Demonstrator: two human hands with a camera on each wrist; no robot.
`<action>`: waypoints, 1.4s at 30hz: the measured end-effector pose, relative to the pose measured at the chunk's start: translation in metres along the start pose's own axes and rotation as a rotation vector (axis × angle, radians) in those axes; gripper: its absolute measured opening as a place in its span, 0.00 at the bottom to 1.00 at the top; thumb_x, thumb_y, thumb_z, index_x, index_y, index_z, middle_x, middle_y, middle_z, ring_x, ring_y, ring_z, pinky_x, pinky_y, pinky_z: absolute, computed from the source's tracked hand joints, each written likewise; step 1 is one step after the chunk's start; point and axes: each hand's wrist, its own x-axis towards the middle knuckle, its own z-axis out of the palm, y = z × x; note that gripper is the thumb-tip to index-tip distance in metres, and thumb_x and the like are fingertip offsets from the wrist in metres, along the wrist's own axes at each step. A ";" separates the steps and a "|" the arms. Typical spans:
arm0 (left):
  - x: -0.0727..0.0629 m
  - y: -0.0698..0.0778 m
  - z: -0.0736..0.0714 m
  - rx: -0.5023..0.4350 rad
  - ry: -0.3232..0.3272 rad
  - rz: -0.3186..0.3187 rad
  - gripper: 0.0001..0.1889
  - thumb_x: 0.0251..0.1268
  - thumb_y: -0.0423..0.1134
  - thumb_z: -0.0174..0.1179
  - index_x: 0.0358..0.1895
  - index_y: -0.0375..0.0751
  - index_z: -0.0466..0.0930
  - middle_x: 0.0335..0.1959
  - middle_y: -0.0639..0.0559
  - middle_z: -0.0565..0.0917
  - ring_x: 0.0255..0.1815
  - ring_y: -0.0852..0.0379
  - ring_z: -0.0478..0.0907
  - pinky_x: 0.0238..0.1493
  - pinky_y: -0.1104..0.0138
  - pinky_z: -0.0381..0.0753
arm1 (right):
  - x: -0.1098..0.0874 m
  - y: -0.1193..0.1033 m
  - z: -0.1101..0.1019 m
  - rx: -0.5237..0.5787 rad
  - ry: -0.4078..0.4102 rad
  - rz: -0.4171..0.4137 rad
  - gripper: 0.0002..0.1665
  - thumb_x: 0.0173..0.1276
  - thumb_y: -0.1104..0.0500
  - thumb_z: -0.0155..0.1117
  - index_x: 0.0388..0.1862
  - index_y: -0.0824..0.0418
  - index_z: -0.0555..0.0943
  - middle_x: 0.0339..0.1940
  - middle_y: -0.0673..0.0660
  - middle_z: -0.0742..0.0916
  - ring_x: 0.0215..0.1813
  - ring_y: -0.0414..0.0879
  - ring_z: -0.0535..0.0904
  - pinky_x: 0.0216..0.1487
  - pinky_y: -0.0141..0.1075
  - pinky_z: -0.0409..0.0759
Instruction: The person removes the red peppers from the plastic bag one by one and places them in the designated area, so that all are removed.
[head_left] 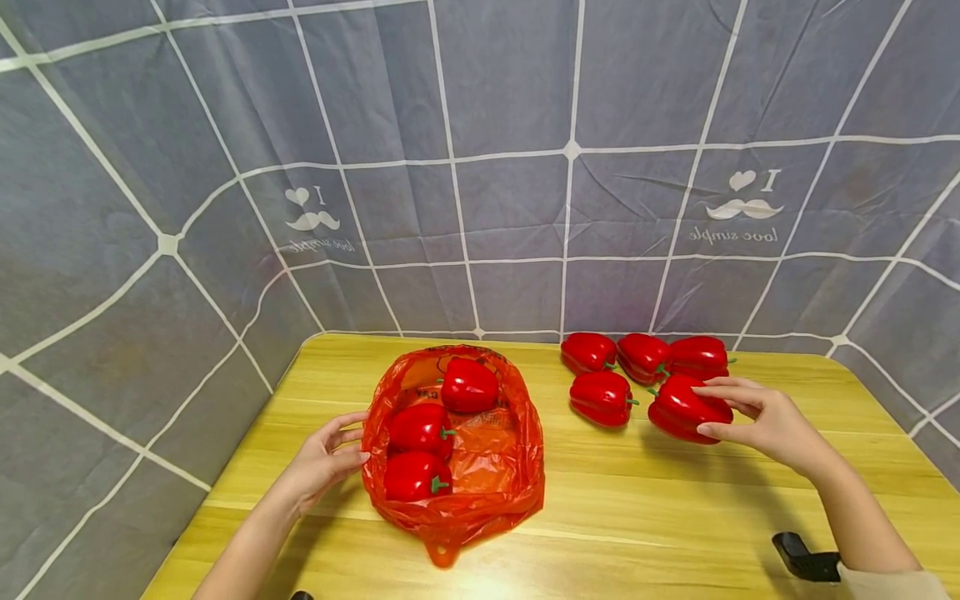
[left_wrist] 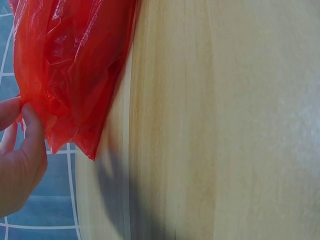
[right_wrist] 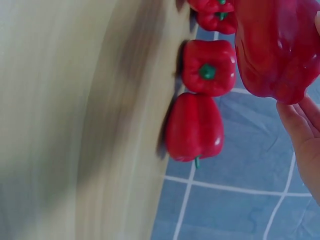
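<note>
A red plastic bag (head_left: 487, 517) stands with its mouth wide on the wooden table, three red bell peppers (head_left: 470, 385) inside it. My left hand (head_left: 324, 458) holds the bag's left side, thumb and fingers at the film; the left wrist view shows the fingertips (left_wrist: 31, 117) against the bag (left_wrist: 75, 65). With my right hand (head_left: 772, 421) I grip a red bell pepper (head_left: 684, 408) between thumb and fingers. In the right wrist view this pepper (right_wrist: 277, 45) appears large, above the table, partly cut off by the frame.
Several more red bell peppers with green stems, one of them nearest the bag (head_left: 602, 398), lie in a group at the back right of the table (head_left: 600, 500). A grey cloth with white lines (head_left: 510, 208) hangs behind the table. A black strap piece (head_left: 806, 558) is by the right wrist.
</note>
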 end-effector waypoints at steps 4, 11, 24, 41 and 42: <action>0.000 0.001 0.001 -0.002 0.001 0.000 0.33 0.59 0.22 0.55 0.67 0.25 0.52 0.55 0.34 0.69 0.46 0.58 0.78 0.46 0.64 0.80 | 0.000 0.008 0.000 0.012 0.007 0.023 0.28 0.51 0.62 0.74 0.52 0.67 0.79 0.57 0.66 0.74 0.53 0.18 0.61 0.49 0.13 0.66; 0.000 0.001 0.001 0.000 0.007 -0.007 0.33 0.59 0.22 0.55 0.67 0.25 0.52 0.56 0.31 0.68 0.46 0.59 0.78 0.45 0.64 0.80 | 0.001 0.015 0.000 0.012 -0.001 0.071 0.28 0.55 0.59 0.72 0.55 0.67 0.78 0.59 0.67 0.73 0.53 0.19 0.59 0.48 0.12 0.65; 0.001 0.001 0.000 -0.002 0.001 -0.004 0.33 0.59 0.22 0.55 0.67 0.26 0.52 0.57 0.30 0.66 0.45 0.60 0.78 0.45 0.65 0.80 | 0.005 0.029 0.009 -0.035 0.023 0.082 0.27 0.54 0.56 0.73 0.52 0.65 0.80 0.53 0.60 0.78 0.49 0.19 0.64 0.46 0.13 0.67; 0.001 -0.003 -0.001 -0.011 0.000 0.011 0.33 0.58 0.22 0.55 0.66 0.25 0.52 0.54 0.36 0.70 0.44 0.59 0.78 0.44 0.65 0.80 | 0.010 0.040 0.017 -0.060 0.011 0.120 0.29 0.54 0.53 0.73 0.53 0.64 0.80 0.54 0.65 0.78 0.49 0.22 0.63 0.45 0.17 0.68; 0.001 -0.003 -0.001 -0.011 0.000 0.011 0.33 0.58 0.22 0.55 0.66 0.25 0.52 0.54 0.36 0.70 0.44 0.59 0.78 0.44 0.65 0.80 | 0.011 0.040 0.017 -0.063 0.009 0.120 0.29 0.54 0.53 0.73 0.53 0.64 0.80 0.54 0.65 0.78 0.49 0.23 0.63 0.45 0.17 0.68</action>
